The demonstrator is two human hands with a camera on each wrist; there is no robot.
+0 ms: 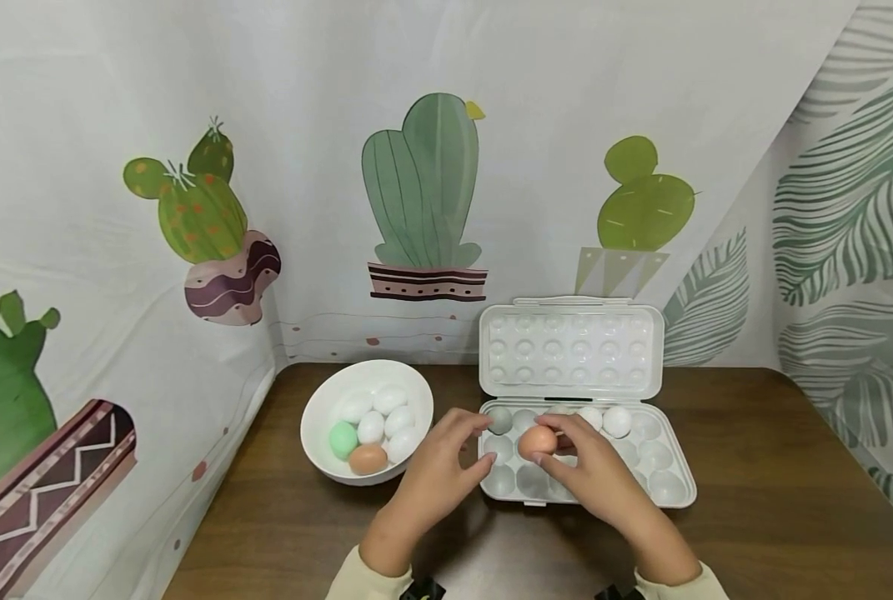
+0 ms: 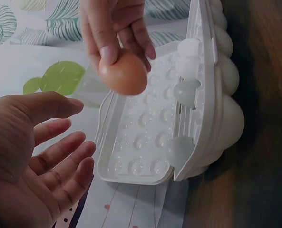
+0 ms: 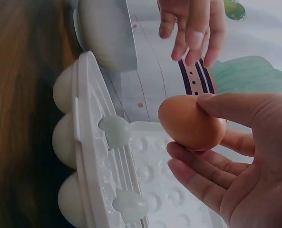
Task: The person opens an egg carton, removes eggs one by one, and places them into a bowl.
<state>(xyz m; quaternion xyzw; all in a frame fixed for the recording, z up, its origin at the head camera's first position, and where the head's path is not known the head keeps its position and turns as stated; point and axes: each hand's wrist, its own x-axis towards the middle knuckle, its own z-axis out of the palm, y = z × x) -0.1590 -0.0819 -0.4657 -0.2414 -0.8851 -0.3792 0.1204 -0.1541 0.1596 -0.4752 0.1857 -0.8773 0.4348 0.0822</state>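
Observation:
A brown egg (image 1: pixel 537 442) is pinched between the thumb and fingers of my right hand (image 1: pixel 594 457), over the white egg carton (image 1: pixel 654 455). In the right wrist view the egg (image 3: pixel 192 122) is held clear above the carton. My left hand (image 1: pixel 440 467) is at the carton's left side, thumb and fingers apart and holding nothing; the left wrist view shows its palm bare (image 2: pixel 41 156). In the carton's back row sit a pale greenish egg (image 1: pixel 500 420) at the left and white eggs (image 1: pixel 617 422) farther right. Part of that row is hidden behind my right hand.
Left of the carton stands a white bowl (image 1: pixel 320 417) with several white eggs (image 1: pixel 371 427), a green egg (image 1: pixel 343 439) and a brown egg (image 1: pixel 368 458). The carton's lid (image 1: pixel 570 350) stands raised by the cactus-print cloth (image 1: pixel 311 208) behind the brown wooden table (image 1: pixel 776 467).

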